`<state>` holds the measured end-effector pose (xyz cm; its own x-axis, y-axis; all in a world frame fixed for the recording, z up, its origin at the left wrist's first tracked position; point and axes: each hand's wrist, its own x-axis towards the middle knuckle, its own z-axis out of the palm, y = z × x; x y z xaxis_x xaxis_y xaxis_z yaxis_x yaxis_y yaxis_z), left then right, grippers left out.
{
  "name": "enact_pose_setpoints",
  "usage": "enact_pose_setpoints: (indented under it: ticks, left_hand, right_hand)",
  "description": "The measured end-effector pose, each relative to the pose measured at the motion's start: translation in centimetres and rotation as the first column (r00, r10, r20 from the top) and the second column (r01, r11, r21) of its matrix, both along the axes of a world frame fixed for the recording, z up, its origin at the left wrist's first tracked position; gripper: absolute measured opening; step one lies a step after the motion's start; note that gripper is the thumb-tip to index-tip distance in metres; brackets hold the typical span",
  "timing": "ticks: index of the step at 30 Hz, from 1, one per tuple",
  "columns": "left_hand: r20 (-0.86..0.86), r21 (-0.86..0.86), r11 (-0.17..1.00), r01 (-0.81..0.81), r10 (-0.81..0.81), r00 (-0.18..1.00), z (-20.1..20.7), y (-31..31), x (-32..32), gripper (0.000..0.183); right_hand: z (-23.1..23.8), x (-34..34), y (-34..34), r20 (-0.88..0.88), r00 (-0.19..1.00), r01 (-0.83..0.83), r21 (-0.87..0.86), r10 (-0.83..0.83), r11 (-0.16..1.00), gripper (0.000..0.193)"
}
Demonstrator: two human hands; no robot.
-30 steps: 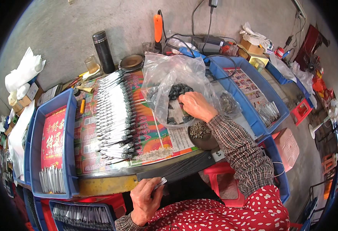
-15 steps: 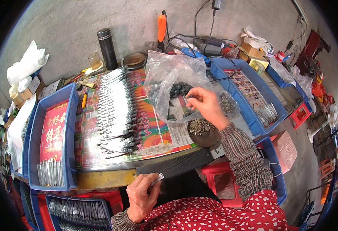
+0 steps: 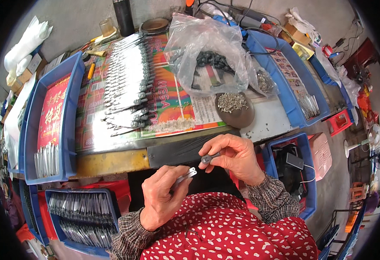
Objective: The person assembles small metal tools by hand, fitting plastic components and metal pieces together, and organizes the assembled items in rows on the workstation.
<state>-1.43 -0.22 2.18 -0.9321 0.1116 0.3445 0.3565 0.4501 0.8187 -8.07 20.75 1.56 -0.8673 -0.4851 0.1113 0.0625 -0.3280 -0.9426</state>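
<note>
My left hand is closed around flat silver metal strips whose rounded, holed ends stick out past the fingers; how many there are is hidden. Just to its right, my right hand pinches a small dark grey plastic piece between thumb and fingers. The piece and the strip ends are close but look apart, in front of the table edge. More dark pieces lie in a see-through plastic bag. A brown bowl holds many small metal pins.
A long row of silver strips with dark ends covers the table's middle. Blue trays with strips stand at left and right. Below the table are a fuller blue crate and another holding a white-cabled device.
My right hand has come back from the plastic bag to beside my left hand, bringing a dark piece. My left hand has risen slightly with its strips. The view has tilted downward.
</note>
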Motion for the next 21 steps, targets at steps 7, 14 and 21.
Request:
enact_pose_setpoints:
  ticks: [7,14,21]
  left_hand:
    - [-0.034,-0.001,1.0,0.01,-0.01,0.999,-0.1,0.3,1.1,0.027]
    - [-0.049,-0.05,0.998,0.022,-0.025,0.998,0.0,0.3,1.6,0.027]
    - [-0.09,-0.079,0.997,-0.019,0.012,0.996,-0.9,0.4,1.8,0.026]
  right_hand:
    - [-1.1,1.7,-0.9,-0.085,0.996,-0.033,-0.015,0.031,0.999,0.013]
    - [-2.0,2.4,-1.5,0.149,0.985,-0.069,-0.115,0.086,0.991,0.011]
    - [-2.1,2.7,-1.6,-0.007,0.995,-0.104,0.032,0.104,0.994,0.014]
